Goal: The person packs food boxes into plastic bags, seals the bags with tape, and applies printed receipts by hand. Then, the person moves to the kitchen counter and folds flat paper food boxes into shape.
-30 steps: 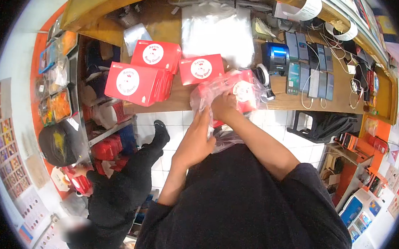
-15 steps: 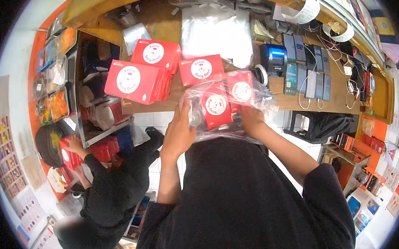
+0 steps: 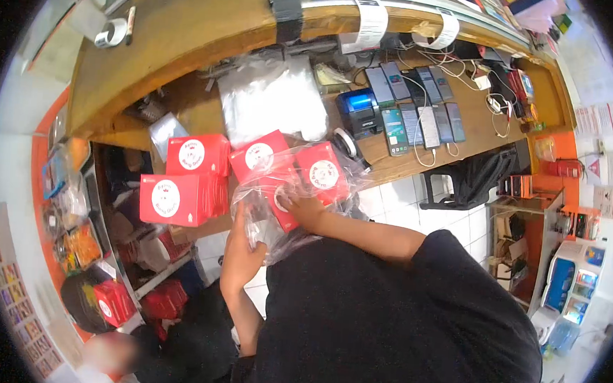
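Note:
My left hand [image 3: 243, 258] is at the near left side of a clear plastic bag [image 3: 254, 225], holding its edge, with the thumb apart from the index finger. My right hand [image 3: 307, 211] reaches across to a red box [image 3: 284, 220] with a round white label and grips it at the bag; its fingertips are partly hidden by the film. Behind, another red box [image 3: 261, 153] lies on the table, and a further red box [image 3: 322, 173] sits to the right, partly under the plastic. Stacked red boxes [image 3: 167, 198] stand left of the bag.
A pile of clear plastic bags [image 3: 270, 101] lies at the back of the wooden table [image 3: 393, 151]. To the right are a small label printer [image 3: 359, 114] and several phones [image 3: 394, 130] with cables. A person [image 3: 185, 345] is low at the left near shelves.
The view has shifted right and tilted. My right hand has moved from the bag's right side to the red box in its middle. My left hand stays at the bag's left edge.

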Tool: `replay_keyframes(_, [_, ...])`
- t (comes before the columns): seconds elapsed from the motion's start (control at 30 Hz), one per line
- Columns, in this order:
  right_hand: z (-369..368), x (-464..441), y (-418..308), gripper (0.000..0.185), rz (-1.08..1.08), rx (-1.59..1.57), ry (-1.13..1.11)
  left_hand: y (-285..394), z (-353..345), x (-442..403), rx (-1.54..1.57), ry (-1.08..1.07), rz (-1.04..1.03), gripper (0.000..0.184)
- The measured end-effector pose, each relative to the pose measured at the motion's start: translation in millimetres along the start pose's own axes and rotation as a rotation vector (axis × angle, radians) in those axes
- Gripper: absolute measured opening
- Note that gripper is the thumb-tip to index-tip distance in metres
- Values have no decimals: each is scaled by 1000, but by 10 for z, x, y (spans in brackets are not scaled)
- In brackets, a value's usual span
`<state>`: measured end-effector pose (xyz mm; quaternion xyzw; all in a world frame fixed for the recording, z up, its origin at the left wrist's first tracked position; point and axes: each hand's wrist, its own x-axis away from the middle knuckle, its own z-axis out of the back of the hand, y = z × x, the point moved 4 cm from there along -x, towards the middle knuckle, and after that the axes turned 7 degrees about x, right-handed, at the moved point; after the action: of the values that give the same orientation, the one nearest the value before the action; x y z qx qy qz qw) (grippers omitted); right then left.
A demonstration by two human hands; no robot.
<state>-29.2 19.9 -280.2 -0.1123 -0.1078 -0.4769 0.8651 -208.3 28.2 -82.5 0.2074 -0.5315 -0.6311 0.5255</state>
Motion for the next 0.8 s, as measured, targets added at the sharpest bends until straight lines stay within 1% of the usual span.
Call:
replay_keyframes(0.03, [351,-29,-19,50,44,49,293,59,18,-11,18,80,-32,86])
replay_keyframes(0.07, [487,-164,-8,50,256,-47,-3,73,53,-8,-44,80,-50,84])
replay_keyframes(0.1, [929,-216,-2,49,436,-220,-396,77,88,12,-104,85,-66,81])
replay_keyframes(0.13, [1403,-230,35,49,510,-368,-774,83,107,33,-160,96,-82,78])
replay_keyframes(0.17, [1558,-340,160,36,575,-809,-668,67,109,62,-155,99,-73,76])
replay_keyframes(0.2, [1823,-439,287,38,484,-1103,-651,38,106,88,-154,100,-65,73])
replay_keyframes(0.23, [1957,-668,414,39,382,-1103,-479,19,113,107,-156,98,-56,70])
replay_keyframes(0.27, [2095,-886,548,41,276,-1092,-310,8,107,105,-143,66,-23,70])
replay_keyframes(0.3, [2046,-1172,657,44,156,-777,-15,3,90,109,-131,32,12,70])
replay_keyframes(0.33, [1839,-1313,624,48,114,-608,-9,3,65,126,-118,-3,50,70])
replay_keyframes(0.4, [1328,-1561,511,58,25,-269,0,74,25,139,-182,-67,27,69])
replay_keyframes(0.47, [795,-1744,357,57,-45,-127,-8,130,-20,151,-244,-116,-2,70])
replay_keyframes(0.5, [625,-1811,298,58,-81,-53,-17,124,-39,153,-246,-130,35,71])
replay_keyframes(0.6, [497,-1911,213,56,-52,68,30,111,-88,159,-255,-142,94,72])
replay_keyframes(0.63, [493,-1939,186,57,0,19,26,100,-107,166,-253,-141,100,72])
replay_keyframes(0.73, [466,-1981,88,61,88,29,-23,56,-113,182,-256,-147,107,74])
replay_keyframes(0.77, [443,-1972,71,59,72,81,17,52,-105,182,-253,-148,101,75])
replay_keyframes(0.8, [403,-1973,62,59,56,70,56,62,-100,167,-248,-145,94,75])
